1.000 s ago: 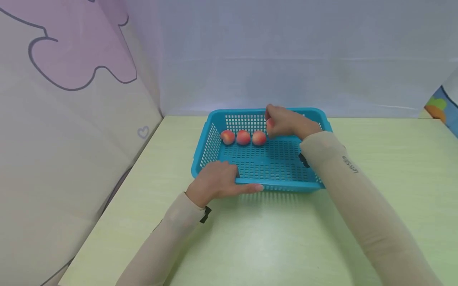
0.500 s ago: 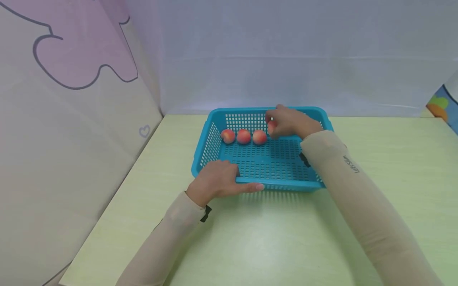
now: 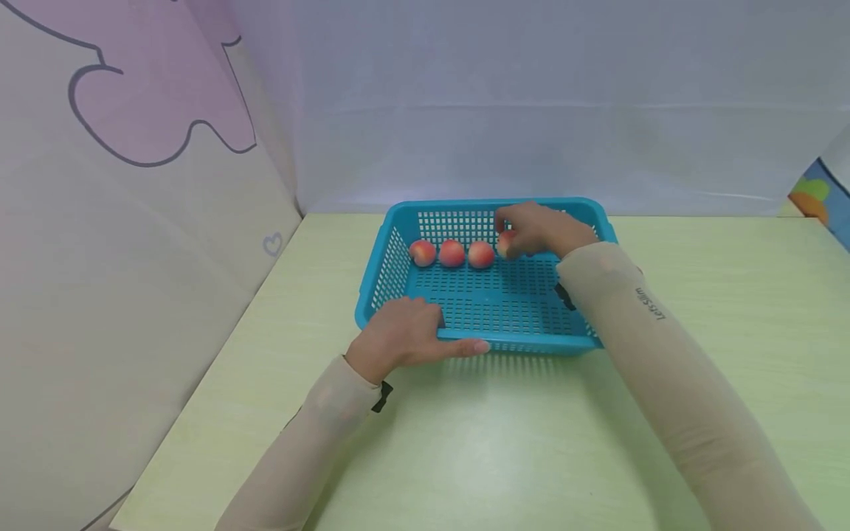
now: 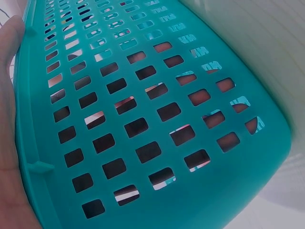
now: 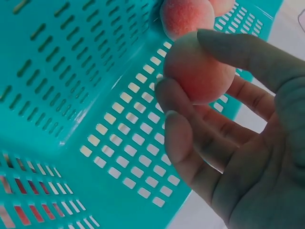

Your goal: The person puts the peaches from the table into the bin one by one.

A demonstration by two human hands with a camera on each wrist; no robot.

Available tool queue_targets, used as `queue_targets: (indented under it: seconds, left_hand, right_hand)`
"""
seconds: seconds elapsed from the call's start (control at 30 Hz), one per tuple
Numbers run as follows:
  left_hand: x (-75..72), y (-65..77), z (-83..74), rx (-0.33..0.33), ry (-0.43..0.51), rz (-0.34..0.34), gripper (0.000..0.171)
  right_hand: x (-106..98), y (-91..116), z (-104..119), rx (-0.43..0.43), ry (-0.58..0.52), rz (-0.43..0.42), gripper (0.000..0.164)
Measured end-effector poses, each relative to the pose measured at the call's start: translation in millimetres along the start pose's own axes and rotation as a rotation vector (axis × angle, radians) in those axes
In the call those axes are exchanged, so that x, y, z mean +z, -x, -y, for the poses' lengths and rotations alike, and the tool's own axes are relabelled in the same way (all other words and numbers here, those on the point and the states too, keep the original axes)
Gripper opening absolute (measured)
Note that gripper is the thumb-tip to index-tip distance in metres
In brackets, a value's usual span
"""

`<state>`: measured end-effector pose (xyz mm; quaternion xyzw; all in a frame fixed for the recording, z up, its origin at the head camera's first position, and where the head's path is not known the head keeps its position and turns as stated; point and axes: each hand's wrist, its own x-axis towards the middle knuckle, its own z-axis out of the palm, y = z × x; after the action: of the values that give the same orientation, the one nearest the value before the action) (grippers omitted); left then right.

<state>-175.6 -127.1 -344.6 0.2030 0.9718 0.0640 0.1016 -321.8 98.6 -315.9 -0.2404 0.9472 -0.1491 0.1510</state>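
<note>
A blue plastic basket (image 3: 531,342) with slotted walls stands on the table. Three red-and-yellow peaches, the rightmost peach (image 3: 481,254) among them, lie in a row along its back wall. My left hand (image 3: 401,332) grips the basket's front rim at the left, fingers inside and thumb along the outer wall. Inside the back right part of the basket, my right hand (image 3: 544,228) holds another peach (image 5: 198,71) between thumb and fingers, just right of the row. In the right wrist view this peach overlaps a neighbouring peach (image 5: 186,16).
The pale green table (image 3: 465,442) extends in front of the basket and to both sides. Close behind it hangs a plain whitish curtain (image 3: 531,110). A white sheet with a purple figure (image 3: 159,103) covers the left side.
My right hand has lowered slightly with the peach and its upper fingers have loosened a little. The left hand and the basket have stayed in place.
</note>
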Motion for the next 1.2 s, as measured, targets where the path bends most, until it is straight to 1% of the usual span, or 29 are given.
queue_targets:
  seconds: [0.2,0.33,0.6,0.8,0.9,1.2]
  left_hand:
    - [0.1,-0.8,0.2,0.005,-0.011,-0.003,0.080]
    - [0.6,-1.5,0.3,0.009,-0.015,-0.009,0.080]
    - [0.8,-1.5,-0.5,0.013,-0.005,-0.018,0.080]
    - [0.3,-2.0,-1.1,0.012,-0.006,-0.012,0.080]
    - [0.2,-2.3,-1.3,0.012,-0.010,-0.007,0.080]
    - [0.2,-1.7,-1.8,0.010,-0.005,-0.006,0.080]
  right_hand:
    - [1,-2,0,-0.025,0.037,-0.003,0.040]
    - [3,-2,-1,-0.018,0.050,0.009,0.039]
    - [7,-3,-5,0.022,0.024,0.029,0.042]
    - [9,-3,-6,0.036,0.035,0.020,0.034]
    - [9,-1,-5,0.058,0.040,0.021,0.035]
    - [10,4,-2,0.121,0.024,0.076,0.037]
